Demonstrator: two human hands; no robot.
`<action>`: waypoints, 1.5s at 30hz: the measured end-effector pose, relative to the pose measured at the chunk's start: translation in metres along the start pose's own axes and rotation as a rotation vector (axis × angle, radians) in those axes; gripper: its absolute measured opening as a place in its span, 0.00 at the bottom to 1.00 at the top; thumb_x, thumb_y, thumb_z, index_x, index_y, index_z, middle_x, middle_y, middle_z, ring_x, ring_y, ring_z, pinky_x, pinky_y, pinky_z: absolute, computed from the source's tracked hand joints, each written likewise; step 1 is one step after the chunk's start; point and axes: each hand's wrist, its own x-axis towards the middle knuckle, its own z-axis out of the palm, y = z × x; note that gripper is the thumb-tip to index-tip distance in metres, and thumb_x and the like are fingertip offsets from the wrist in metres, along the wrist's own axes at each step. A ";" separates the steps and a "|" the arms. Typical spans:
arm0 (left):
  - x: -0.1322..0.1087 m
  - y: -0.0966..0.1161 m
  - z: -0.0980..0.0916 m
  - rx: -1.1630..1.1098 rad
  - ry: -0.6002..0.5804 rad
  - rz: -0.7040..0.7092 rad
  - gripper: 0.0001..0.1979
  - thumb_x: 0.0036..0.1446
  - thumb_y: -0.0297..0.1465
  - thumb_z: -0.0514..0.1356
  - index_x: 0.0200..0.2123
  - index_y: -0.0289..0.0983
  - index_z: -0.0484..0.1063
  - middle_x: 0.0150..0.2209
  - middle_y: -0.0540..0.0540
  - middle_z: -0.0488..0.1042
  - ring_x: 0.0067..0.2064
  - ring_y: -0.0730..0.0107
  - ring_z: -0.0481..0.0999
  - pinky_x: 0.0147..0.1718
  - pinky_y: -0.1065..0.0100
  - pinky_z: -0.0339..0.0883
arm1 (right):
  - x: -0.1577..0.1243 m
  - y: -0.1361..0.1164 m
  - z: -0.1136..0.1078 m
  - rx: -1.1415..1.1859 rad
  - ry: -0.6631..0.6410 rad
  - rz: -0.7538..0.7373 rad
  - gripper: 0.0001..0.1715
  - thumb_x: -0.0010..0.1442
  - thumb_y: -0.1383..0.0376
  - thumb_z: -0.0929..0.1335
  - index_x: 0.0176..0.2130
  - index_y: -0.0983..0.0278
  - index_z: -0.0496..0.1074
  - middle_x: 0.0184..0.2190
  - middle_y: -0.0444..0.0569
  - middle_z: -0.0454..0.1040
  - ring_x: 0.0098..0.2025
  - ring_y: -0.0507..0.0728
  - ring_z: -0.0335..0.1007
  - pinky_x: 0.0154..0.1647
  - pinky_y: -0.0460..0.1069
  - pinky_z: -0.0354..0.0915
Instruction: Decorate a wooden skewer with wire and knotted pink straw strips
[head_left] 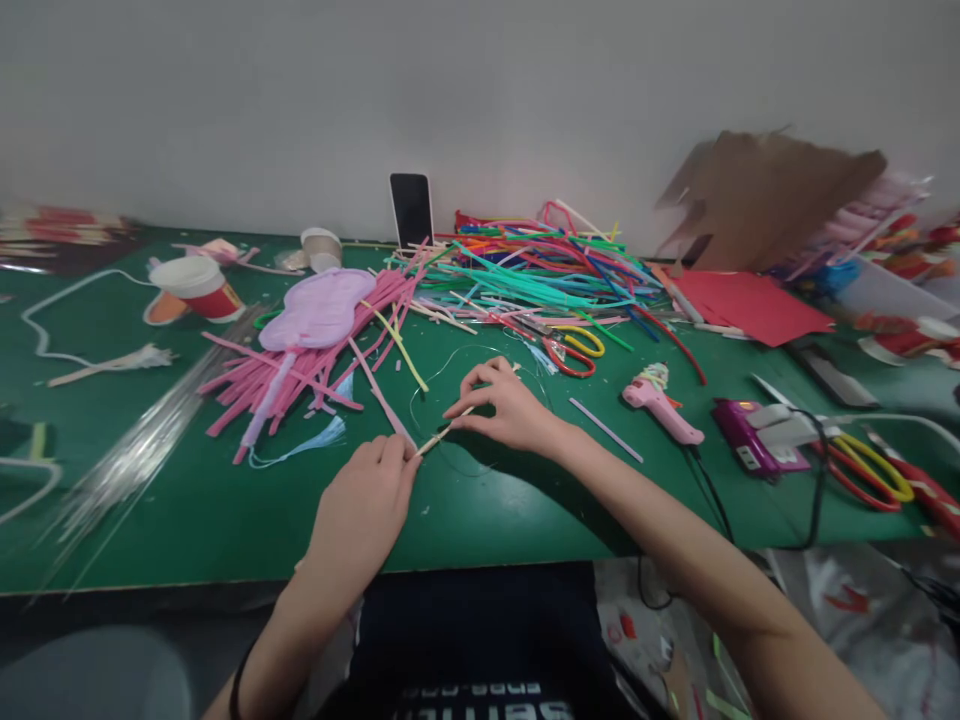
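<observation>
A thin pale wooden stick (433,441) is held low over the green table, tilted up to the right. My left hand (365,505) is closed on its lower end, the thumb and forefinger pinching it. Further up, the fingertips of my right hand (506,408) pinch the same stick. A fine clear wire or thread (414,392) curves in a loose loop around my right hand; whether it is fastened to the stick I cannot tell. Just beyond my left hand lies a pink strip (381,396). A lilac fan-shaped piece (319,312) with a wrapped handle and light-blue tassel (311,440) rests left.
Pink pipe cleaners (300,385) lie under the fan shape, colourful ones (540,265) behind. Scissors (568,355), a pink glue gun (664,405) and a purple device (746,437) with cables stand right. A paper cup (201,288) and clear rods (142,450) are left.
</observation>
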 end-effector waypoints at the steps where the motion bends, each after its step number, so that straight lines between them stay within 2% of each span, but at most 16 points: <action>1: 0.000 -0.001 0.000 -0.048 0.010 -0.002 0.13 0.68 0.35 0.44 0.37 0.39 0.65 0.37 0.44 0.73 0.39 0.60 0.73 0.33 0.66 0.61 | -0.001 0.001 -0.001 0.000 0.001 0.005 0.08 0.57 0.59 0.75 0.39 0.55 0.83 0.39 0.49 0.72 0.48 0.59 0.58 0.52 0.56 0.59; 4: -0.001 -0.005 0.001 -0.168 0.017 0.007 0.13 0.68 0.37 0.45 0.37 0.40 0.65 0.38 0.45 0.73 0.39 0.61 0.72 0.35 0.65 0.62 | -0.007 -0.002 -0.001 -0.014 -0.010 0.017 0.08 0.56 0.58 0.75 0.39 0.53 0.83 0.41 0.48 0.73 0.49 0.60 0.57 0.52 0.57 0.56; 10: -0.001 -0.005 0.005 -0.227 0.009 0.015 0.13 0.68 0.38 0.46 0.37 0.40 0.65 0.38 0.46 0.73 0.40 0.61 0.72 0.37 0.65 0.62 | -0.011 -0.007 -0.001 -0.071 -0.059 0.009 0.07 0.57 0.56 0.74 0.37 0.53 0.83 0.42 0.48 0.74 0.52 0.62 0.56 0.51 0.57 0.50; 24: -0.001 -0.003 0.005 -0.268 0.012 0.032 0.11 0.69 0.37 0.48 0.37 0.41 0.66 0.38 0.48 0.72 0.39 0.63 0.71 0.37 0.65 0.61 | -0.011 -0.010 -0.008 0.010 -0.135 0.069 0.07 0.56 0.58 0.75 0.37 0.55 0.82 0.39 0.48 0.75 0.49 0.60 0.58 0.49 0.56 0.50; 35: -0.003 -0.003 0.004 -0.227 0.067 0.090 0.09 0.69 0.35 0.49 0.39 0.40 0.67 0.39 0.48 0.72 0.40 0.65 0.72 0.39 0.65 0.62 | -0.008 -0.011 -0.010 0.019 -0.156 0.073 0.07 0.57 0.58 0.75 0.36 0.56 0.82 0.38 0.48 0.76 0.47 0.59 0.60 0.49 0.56 0.50; 40: -0.004 -0.001 0.002 -0.162 0.130 0.135 0.09 0.69 0.34 0.50 0.40 0.39 0.68 0.38 0.48 0.73 0.40 0.65 0.73 0.38 0.66 0.63 | -0.001 -0.012 -0.017 0.018 -0.247 0.089 0.07 0.58 0.59 0.74 0.37 0.57 0.82 0.38 0.47 0.78 0.47 0.59 0.64 0.50 0.56 0.52; 45: -0.003 0.002 -0.004 -0.011 0.231 0.247 0.10 0.69 0.34 0.50 0.40 0.38 0.69 0.37 0.47 0.73 0.39 0.63 0.73 0.37 0.65 0.64 | 0.013 -0.010 -0.030 0.153 -0.399 0.055 0.06 0.58 0.62 0.74 0.37 0.61 0.82 0.37 0.48 0.80 0.42 0.55 0.72 0.46 0.51 0.61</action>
